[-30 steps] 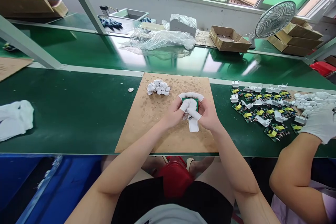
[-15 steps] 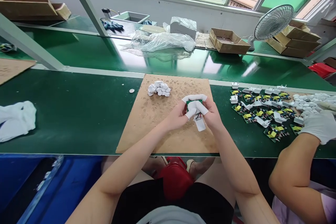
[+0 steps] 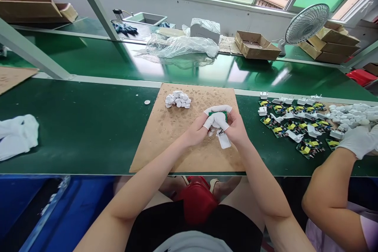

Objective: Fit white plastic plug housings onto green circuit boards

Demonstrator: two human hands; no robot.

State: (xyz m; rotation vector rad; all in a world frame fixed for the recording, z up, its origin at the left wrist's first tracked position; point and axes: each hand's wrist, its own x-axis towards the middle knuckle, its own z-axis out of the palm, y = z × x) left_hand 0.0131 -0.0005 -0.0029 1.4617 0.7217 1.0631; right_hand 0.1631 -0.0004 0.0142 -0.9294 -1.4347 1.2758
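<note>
Over the brown board [image 3: 177, 145], both my hands, with white finger cots on their fingertips, grip a green circuit board [image 3: 225, 115] between them. My left hand [image 3: 198, 129] is closed on its left side, and my right hand [image 3: 236, 128] on its right side. The fingers and thumbs cover most of the circuit board. A white plastic plug piece [image 3: 224, 141] hangs below it by dark wires. Another small white part [image 3: 210, 132] shows under the thumbs. A heap of small white caps [image 3: 178, 99] lies on the brown board, beyond and left of my hands.
To the right lie several circuit boards with yellow parts [image 3: 310, 147] and white plug pieces. A co-worker's gloved hand [image 3: 358, 139] is by a white pile [image 3: 351, 113]. A white cloth [image 3: 19, 136] and a round cap [image 3: 147, 102] lie left. A fan [image 3: 307, 23] stands behind.
My thumbs have shifted slightly left on the circuit board, and a small white part now shows beneath them. The co-worker's gloved hand has moved slightly.
</note>
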